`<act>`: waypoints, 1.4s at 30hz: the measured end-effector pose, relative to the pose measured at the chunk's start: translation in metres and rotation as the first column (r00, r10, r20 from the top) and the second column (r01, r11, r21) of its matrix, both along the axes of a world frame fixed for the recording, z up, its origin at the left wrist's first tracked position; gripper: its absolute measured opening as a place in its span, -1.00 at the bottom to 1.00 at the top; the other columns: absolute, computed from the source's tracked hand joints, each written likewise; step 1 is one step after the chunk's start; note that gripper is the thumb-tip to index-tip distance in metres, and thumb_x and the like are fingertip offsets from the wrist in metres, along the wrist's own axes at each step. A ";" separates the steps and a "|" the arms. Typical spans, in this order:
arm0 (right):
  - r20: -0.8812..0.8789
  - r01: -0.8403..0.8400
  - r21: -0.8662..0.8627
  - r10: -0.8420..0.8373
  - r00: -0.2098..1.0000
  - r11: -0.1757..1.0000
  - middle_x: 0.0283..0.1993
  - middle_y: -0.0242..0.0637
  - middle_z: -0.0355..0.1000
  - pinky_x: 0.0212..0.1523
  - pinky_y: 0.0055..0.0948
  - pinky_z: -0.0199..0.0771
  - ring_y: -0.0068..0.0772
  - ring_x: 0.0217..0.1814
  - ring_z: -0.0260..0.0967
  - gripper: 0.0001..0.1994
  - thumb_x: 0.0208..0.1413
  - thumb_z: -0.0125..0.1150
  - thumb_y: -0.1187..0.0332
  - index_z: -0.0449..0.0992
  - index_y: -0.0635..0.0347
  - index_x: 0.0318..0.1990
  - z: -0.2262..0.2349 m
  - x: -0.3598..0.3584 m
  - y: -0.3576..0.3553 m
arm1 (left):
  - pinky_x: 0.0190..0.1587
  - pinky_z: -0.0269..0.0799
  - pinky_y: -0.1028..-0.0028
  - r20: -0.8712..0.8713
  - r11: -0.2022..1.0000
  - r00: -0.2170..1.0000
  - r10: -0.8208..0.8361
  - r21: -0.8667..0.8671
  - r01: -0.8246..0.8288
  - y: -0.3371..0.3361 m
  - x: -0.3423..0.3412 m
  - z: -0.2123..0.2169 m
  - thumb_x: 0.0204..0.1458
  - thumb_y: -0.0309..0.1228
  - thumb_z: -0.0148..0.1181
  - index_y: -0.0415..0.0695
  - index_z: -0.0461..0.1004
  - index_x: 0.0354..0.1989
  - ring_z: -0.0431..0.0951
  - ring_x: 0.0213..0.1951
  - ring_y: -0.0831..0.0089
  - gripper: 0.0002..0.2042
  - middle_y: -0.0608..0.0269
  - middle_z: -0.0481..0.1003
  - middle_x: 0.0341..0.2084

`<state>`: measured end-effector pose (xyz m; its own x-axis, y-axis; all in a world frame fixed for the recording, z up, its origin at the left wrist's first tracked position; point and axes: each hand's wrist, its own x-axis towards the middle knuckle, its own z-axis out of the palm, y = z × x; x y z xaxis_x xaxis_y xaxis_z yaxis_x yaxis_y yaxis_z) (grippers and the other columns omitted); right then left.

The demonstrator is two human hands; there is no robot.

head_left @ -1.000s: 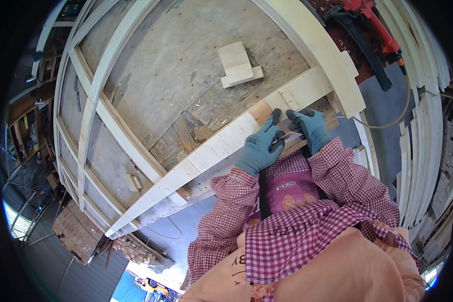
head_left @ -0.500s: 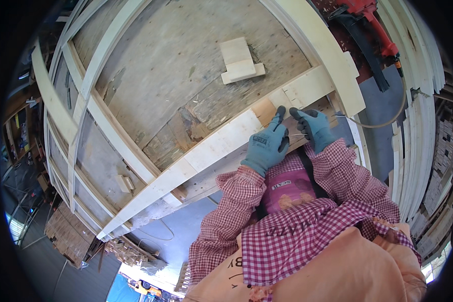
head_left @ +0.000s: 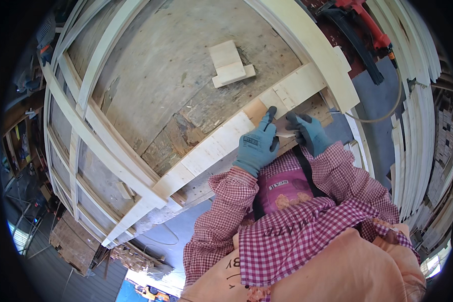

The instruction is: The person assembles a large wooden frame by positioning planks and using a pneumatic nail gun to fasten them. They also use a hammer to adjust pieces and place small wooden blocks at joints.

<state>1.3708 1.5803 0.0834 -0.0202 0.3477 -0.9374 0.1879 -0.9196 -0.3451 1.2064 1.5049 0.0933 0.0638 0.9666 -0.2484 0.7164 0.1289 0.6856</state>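
My left hand [head_left: 256,147], in a blue-grey glove with dark fingertips, rests at the near edge of a pale wooden rail [head_left: 214,143]. Its index finger stretches over a browner patch on the rail's top; the thumb stands apart, and the other fingers are partly hidden. Close by on the right, my gloved right hand [head_left: 311,133] has its fingers closed on a thin pale sliver [head_left: 286,134], perhaps wood, whose tip points toward my left thumb. Below both hands is the edge of a worn board [head_left: 314,113].
Inside the curved wooden frame lie small wood blocks [head_left: 231,65]. A red air tool [head_left: 370,22] with a hose is at the upper right, beside stacked curved strips [head_left: 418,141]. A long pale strip [head_left: 103,146] crosses the frame's left; another person's glove [head_left: 46,54] is at its far end.
The long pale strip at the left has moved inward across the frame, and another person's glove has appeared there. My hands keep nearly the same place on the rail; the view has shifted slightly.
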 end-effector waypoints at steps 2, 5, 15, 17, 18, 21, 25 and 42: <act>-0.073 0.037 -0.012 -0.038 0.997 0.999 -0.43 -0.41 0.50 -0.69 -0.64 0.12 -0.69 -0.67 0.14 -0.61 -0.03 0.37 0.06 0.50 0.19 -0.22 0.002 -0.007 0.011 | -0.37 0.50 0.27 -0.013 1.000 1.000 -0.024 0.000 0.024 0.001 -0.001 0.000 -0.14 -0.38 0.13 -0.15 0.34 -0.33 0.57 -0.33 0.18 -0.80 0.20 0.20 0.26; -0.038 0.029 -0.001 -0.029 0.999 1.000 -0.39 -0.41 0.54 -0.66 -0.65 0.15 -0.70 -0.65 0.15 -0.64 -0.01 0.35 0.07 0.53 0.17 -0.24 -0.003 -0.011 0.012 | -0.38 0.50 0.29 -0.037 0.999 0.999 -0.032 0.012 0.033 0.000 -0.001 -0.001 -0.13 -0.38 0.12 -0.15 0.35 -0.32 0.58 -0.33 0.21 -0.79 0.21 0.20 0.26; 0.024 -0.028 0.177 0.024 0.999 0.984 -0.48 -0.39 0.54 -0.69 -0.63 0.13 -0.68 -0.69 0.13 -0.70 -0.01 0.36 0.13 0.54 0.21 -0.37 -0.011 -0.016 0.005 | -0.39 0.51 0.31 -0.097 0.998 0.993 -0.060 -0.005 0.060 0.002 0.002 0.003 -0.10 -0.38 0.11 -0.15 0.37 -0.29 0.58 -0.31 0.25 -0.80 0.20 0.20 0.26; 0.030 -0.017 0.126 0.013 0.999 0.992 -0.48 -0.38 0.54 -0.69 -0.63 0.14 -0.68 -0.69 0.13 -0.70 0.00 0.35 0.13 0.54 0.22 -0.38 -0.005 -0.018 0.007 | -0.40 0.50 0.30 -0.090 0.999 0.995 -0.053 0.002 0.053 0.002 0.002 0.002 -0.11 -0.39 0.12 -0.15 0.37 -0.31 0.58 -0.33 0.23 -0.81 0.19 0.20 0.26; 0.031 -0.012 0.146 0.007 0.999 0.989 -0.48 -0.38 0.54 -0.69 -0.63 0.14 -0.68 -0.68 0.14 -0.70 0.00 0.35 0.13 0.54 0.22 -0.38 -0.006 -0.018 0.007 | -0.41 0.48 0.30 -0.080 0.999 0.996 -0.044 0.017 0.045 0.002 0.002 0.000 -0.11 -0.40 0.14 -0.14 0.38 -0.31 0.58 -0.36 0.21 -0.82 0.19 0.19 0.27; 0.035 -0.006 0.200 -0.001 0.999 0.980 -0.47 -0.37 0.55 -0.68 -0.64 0.14 -0.69 -0.68 0.14 -0.70 0.00 0.35 0.13 0.54 0.22 -0.40 -0.010 -0.019 0.002 | -0.42 0.48 0.30 -0.064 0.998 0.997 -0.035 0.040 0.038 0.000 0.003 -0.002 -0.12 -0.42 0.15 -0.14 0.38 -0.32 0.58 -0.38 0.18 -0.82 0.17 0.18 0.27; 0.052 -0.007 0.235 -0.005 0.999 0.972 -0.48 -0.37 0.55 -0.67 -0.63 0.15 -0.68 -0.67 0.16 -0.69 -0.01 0.35 0.12 0.55 0.22 -0.40 -0.010 -0.020 0.003 | -0.42 0.49 0.30 -0.063 0.999 0.998 -0.018 0.048 0.022 -0.001 0.007 -0.002 -0.12 -0.42 0.15 -0.16 0.38 -0.31 0.58 -0.38 0.17 -0.81 0.13 0.16 0.28; 0.805 -0.836 0.528 0.403 0.436 -0.149 -0.21 -0.42 0.39 -0.14 -0.33 0.31 -0.34 -0.14 0.34 -0.61 0.01 0.20 0.12 0.46 -0.23 0.05 0.041 -0.017 0.047 | -0.36 0.49 0.28 -0.020 0.993 0.993 0.119 0.025 -0.119 -0.011 0.036 -0.005 -0.12 -0.41 0.17 -0.15 0.35 -0.36 0.57 -0.32 0.15 -0.82 -0.05 0.08 0.30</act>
